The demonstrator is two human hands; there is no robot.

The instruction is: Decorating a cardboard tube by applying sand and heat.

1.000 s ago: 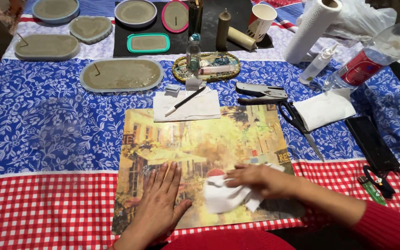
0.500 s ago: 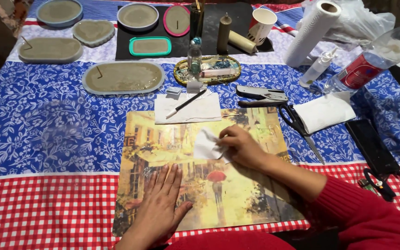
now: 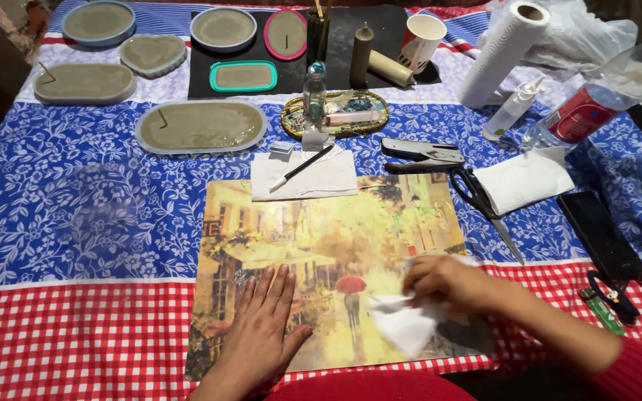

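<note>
The painted street-scene print (image 3: 321, 252) lies flat with its long axis running left to right on a blue floral and red checked tablecloth (image 3: 76, 245). The left hand (image 3: 261, 330) presses open-palmed on the print's lower left, while the right hand (image 3: 447, 282) pinches a white tissue (image 3: 403, 327) against its lower right.

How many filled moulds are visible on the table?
7: blue round mould, heart mould, oblong mould, large oval mould, round mould, pink oval mould, green rectangular mould. More may lie beyond the frame.
</note>
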